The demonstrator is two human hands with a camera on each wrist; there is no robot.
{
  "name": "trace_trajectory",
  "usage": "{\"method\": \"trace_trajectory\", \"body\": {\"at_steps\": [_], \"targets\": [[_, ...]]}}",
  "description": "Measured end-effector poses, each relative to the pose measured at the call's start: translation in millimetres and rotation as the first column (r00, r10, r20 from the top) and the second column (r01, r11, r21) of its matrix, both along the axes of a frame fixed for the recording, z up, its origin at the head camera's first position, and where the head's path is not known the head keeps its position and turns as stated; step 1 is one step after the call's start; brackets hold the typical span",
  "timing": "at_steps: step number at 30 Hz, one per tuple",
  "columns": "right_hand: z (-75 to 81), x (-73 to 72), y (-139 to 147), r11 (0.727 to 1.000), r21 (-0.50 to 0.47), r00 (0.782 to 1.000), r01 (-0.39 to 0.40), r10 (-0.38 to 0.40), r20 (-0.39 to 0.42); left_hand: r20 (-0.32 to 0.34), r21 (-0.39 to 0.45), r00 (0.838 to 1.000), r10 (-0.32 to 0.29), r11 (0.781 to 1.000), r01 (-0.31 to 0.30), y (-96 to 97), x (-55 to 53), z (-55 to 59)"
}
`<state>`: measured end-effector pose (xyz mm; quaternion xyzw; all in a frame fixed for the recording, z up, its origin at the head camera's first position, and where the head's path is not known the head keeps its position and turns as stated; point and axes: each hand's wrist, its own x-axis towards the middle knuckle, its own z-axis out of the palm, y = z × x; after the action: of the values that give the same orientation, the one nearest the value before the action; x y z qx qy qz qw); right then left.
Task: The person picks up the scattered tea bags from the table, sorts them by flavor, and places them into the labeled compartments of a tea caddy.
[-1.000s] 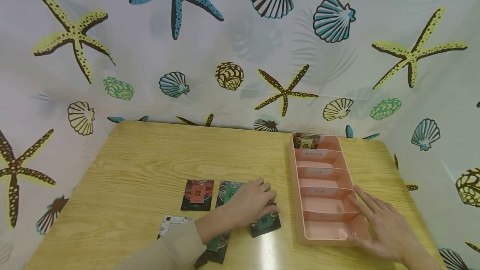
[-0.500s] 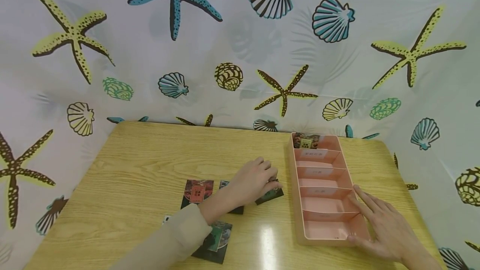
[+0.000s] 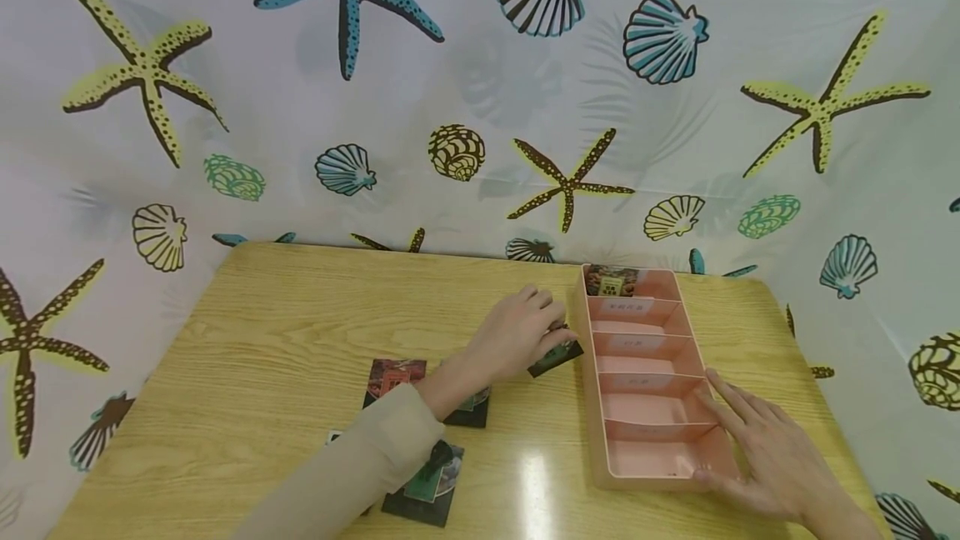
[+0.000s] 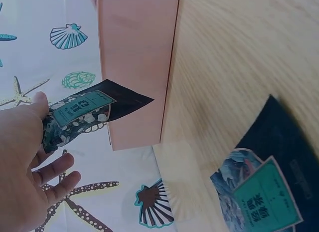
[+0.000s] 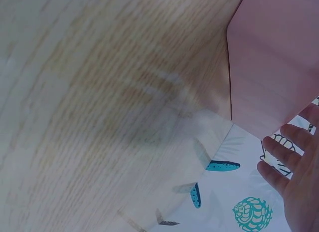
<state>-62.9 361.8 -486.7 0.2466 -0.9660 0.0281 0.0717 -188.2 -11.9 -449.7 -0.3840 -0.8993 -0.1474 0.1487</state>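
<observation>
My left hand (image 3: 517,336) pinches a dark sachet with a green label (image 4: 82,110) between thumb and fingers, raised just left of the pink divided box (image 3: 591,407). In the left wrist view the sachet's black end overlaps the box's outer wall, and the lower fingers are loosely bent. My right hand (image 3: 780,457) rests on the box's right side near the front, its fingers mostly straight along the rim and the thumb by the front corner. A sachet with a yellowish label (image 3: 611,282) sits in the rearmost compartment.
On the table (image 3: 300,315) lie a red-labelled sachet (image 3: 390,377), a green-labelled sachet (image 3: 472,411) and another green one (image 3: 429,492) nearer the front. My left sleeve (image 3: 375,457) partly covers them. A curtain (image 3: 420,98) printed with shells and starfish hangs behind the table.
My left hand has carried the green-labelled sachet away from the front of the table, up and slightly right toward the box. The right hand and the box have stayed in place.
</observation>
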Motion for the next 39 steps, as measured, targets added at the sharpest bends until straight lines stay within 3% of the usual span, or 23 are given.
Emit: {"method": "trace_trajectory", "body": {"at_steps": [7, 17, 25, 39], "targets": [[0.1, -0.3, -1, 1.0, 0.001, 1.0, 0.003, -0.003, 0.004, -0.063, 0.018, 0.997, 0.039, 0.999, -0.038, 4.5, -15.6, 1.2], [-1.9, -1.5, 1, 1.0, 0.009, 1.0, 0.007, -0.007, 0.007, -0.14, 0.051, 0.989, 0.052, 0.998, -0.045, 11.4, -36.6, 6.9], [-3.2, -1.7, 2, 1.0, 0.022, 1.0, 0.011, -0.011, 0.009, -0.084, 0.062, 0.994, 0.075, 0.996, -0.07, 21.9, -49.3, 14.3], [-4.6, -0.8, 3, 1.0, 0.011, 1.0, -0.002, 0.002, -0.02, -0.024, 0.047, 0.998, 0.052, 0.998, -0.051, 50.3, -62.3, 25.4]]}}
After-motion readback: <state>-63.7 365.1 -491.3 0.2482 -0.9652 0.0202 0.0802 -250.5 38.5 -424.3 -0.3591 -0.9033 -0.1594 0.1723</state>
